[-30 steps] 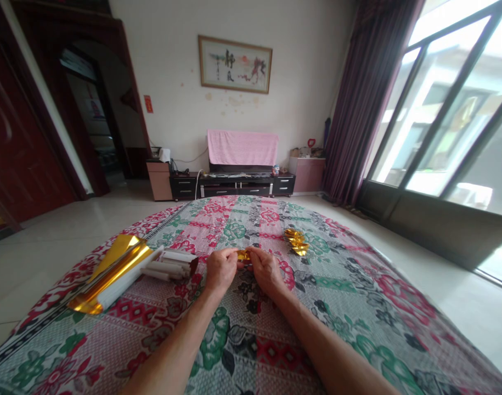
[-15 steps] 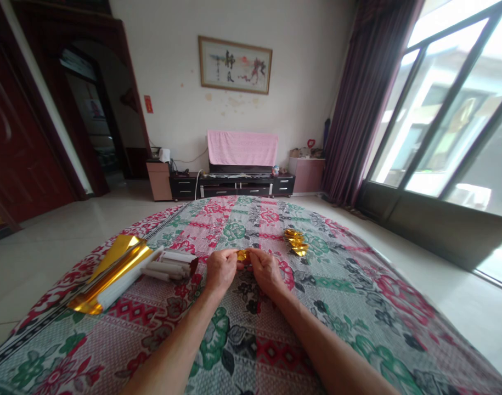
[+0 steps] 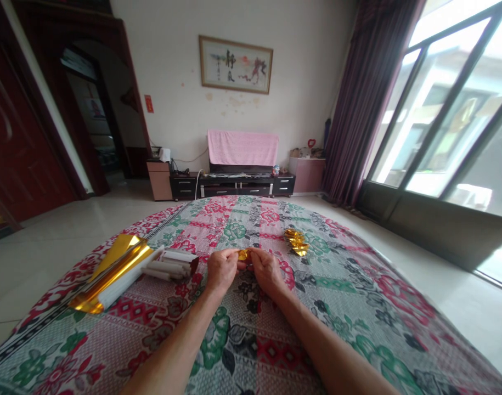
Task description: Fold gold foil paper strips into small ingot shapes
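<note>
A small piece of gold foil paper (image 3: 243, 255) is pinched between my two hands over the middle of the table. My left hand (image 3: 223, 269) grips its left end with the fingers curled in. On the other end my right hand (image 3: 267, 270) is closed, thumb and fingers pressed together. Most of the piece is hidden by the fingers, so its full shape cannot be seen. Just beyond my right hand lie several folded gold foil pieces (image 3: 297, 242), gathered in a short row on the cloth.
Left of my hands lie gold foil sheets (image 3: 123, 269), partly rolled, beside several white paper rolls (image 3: 168, 265). A flowered cloth (image 3: 234, 340) covers the table. Beyond it stands a low black cabinet (image 3: 221, 189) with a pink towel (image 3: 242, 147) above. Windows (image 3: 440, 126) line the right side.
The gold foil piece between my fingers has shifted very slightly and shows a little differently. Both hands stay in nearly the same place, still closed on it.
</note>
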Motion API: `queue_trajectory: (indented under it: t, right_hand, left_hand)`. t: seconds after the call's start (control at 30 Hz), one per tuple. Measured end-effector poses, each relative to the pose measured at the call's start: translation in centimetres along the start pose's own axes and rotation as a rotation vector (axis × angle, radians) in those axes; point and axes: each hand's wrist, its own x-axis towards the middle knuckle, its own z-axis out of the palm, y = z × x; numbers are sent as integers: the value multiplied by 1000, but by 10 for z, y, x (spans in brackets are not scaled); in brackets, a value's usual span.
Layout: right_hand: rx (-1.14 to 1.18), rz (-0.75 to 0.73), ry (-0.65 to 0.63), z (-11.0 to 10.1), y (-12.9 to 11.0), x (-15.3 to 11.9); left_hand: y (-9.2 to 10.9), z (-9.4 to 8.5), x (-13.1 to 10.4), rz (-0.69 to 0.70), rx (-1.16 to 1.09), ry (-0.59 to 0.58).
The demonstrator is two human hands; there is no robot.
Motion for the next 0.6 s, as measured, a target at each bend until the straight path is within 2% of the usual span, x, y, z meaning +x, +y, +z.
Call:
queue_trajectory:
  t: [0.6]
  right_hand:
    - [-22,-7,3,-2,-1,0]
  left_hand:
    - [2,1,-1,-15,23,18]
